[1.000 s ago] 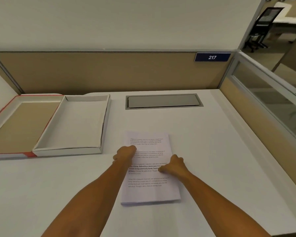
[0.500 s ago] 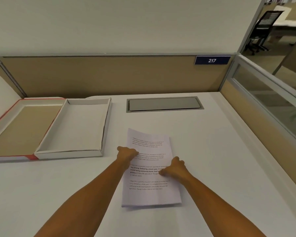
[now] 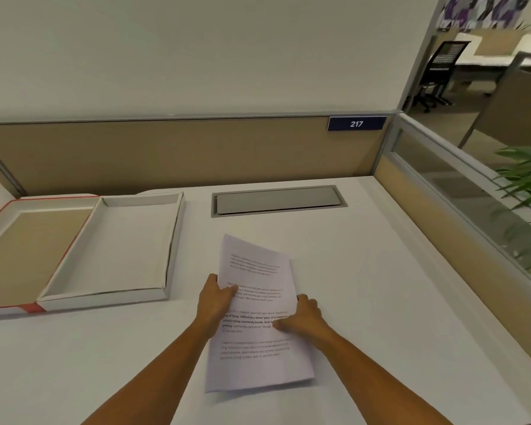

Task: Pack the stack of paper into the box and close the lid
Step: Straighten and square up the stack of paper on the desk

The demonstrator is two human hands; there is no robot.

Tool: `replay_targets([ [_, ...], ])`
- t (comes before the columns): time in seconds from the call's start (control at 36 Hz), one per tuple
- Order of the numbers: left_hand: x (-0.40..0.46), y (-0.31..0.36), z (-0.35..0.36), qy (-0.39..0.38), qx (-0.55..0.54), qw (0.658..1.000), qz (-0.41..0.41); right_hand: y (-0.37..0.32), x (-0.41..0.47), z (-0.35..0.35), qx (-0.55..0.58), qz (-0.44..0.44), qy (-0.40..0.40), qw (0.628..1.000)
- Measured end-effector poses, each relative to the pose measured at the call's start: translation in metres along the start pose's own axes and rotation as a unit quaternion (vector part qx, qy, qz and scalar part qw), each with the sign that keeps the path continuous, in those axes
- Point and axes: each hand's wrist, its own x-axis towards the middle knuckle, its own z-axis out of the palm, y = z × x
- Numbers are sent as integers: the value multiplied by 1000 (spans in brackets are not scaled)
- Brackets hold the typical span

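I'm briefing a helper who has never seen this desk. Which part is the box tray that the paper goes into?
Start at the tan partition behind the white desk and look to its left end. Two shallow open trays lie joined side by side; the box tray is the right one, nearer the stack of paper. It is white inside, while the lid is brown with red edges.

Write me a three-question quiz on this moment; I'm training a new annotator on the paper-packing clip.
1. True or false: the stack of paper already lies inside the box.
2. Which hand grips the stack's left edge? A) left hand B) right hand C) neither
3. Fill in: the lid lies open to the ____ of the box.

Key: 1. False, the stack is held over the desk. 2. A. 3. Left.
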Motion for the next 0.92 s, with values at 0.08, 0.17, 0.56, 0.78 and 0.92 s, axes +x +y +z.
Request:
replay_targets([
  [0.08,-11,0,0,0,6,999,44,12,4,0,58,-11,-8,998],
  [0.17,-22,3,-5,-18,-15,996,83,17,10,-9,212,-18,-18,977],
  [0.56,-63,29,-24,-62,-161,971,164,-20,-25,-59,419,-203,-37,884],
  [0.78,-68,29,-13,8,-193,959,210,-44,-59,-45,395,-259,55,880],
  [0.92,-65,17,-12,26,-180,959,217,-39,-63,-33,386,-269,72,880],
])
